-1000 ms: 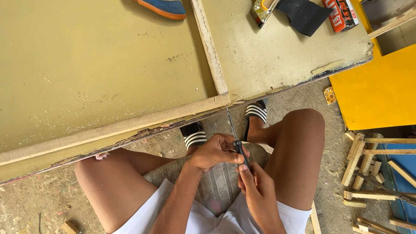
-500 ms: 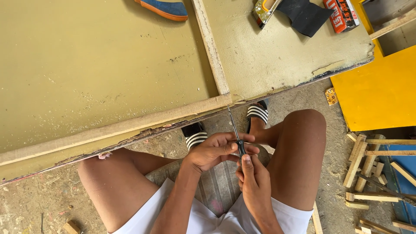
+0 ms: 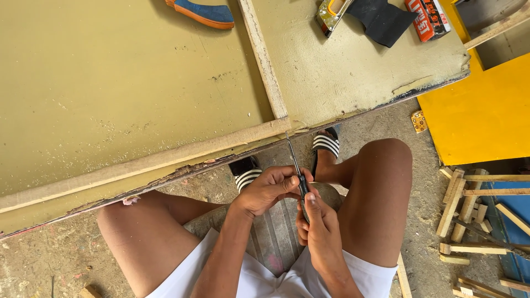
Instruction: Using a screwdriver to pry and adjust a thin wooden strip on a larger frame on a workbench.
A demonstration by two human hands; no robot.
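Note:
I sit between my knees with a thin screwdriver (image 3: 294, 160) held in both hands. My right hand (image 3: 317, 229) grips its dark handle from below. My left hand (image 3: 270, 187) closes around the handle's upper part, fingers pinching near the shaft. The metal shaft points up and away, its tip close to the worn edge of a large olive-green board (image 3: 127, 94) with a pale wooden strip (image 3: 165, 157) along its near side.
A blue shoe (image 3: 201, 12), a metal tool (image 3: 331, 14), a black cloth (image 3: 381, 19) and a red box (image 3: 428, 17) lie on the board's far part. A yellow panel (image 3: 486, 110) is at right, with several wood offcuts (image 3: 469, 212) below it. My striped sandals (image 3: 326, 144) rest on the sandy ground.
My hands have shifted slightly on the screwdriver; the shaft now tilts a little more to the left toward the board's edge. Nothing else has moved.

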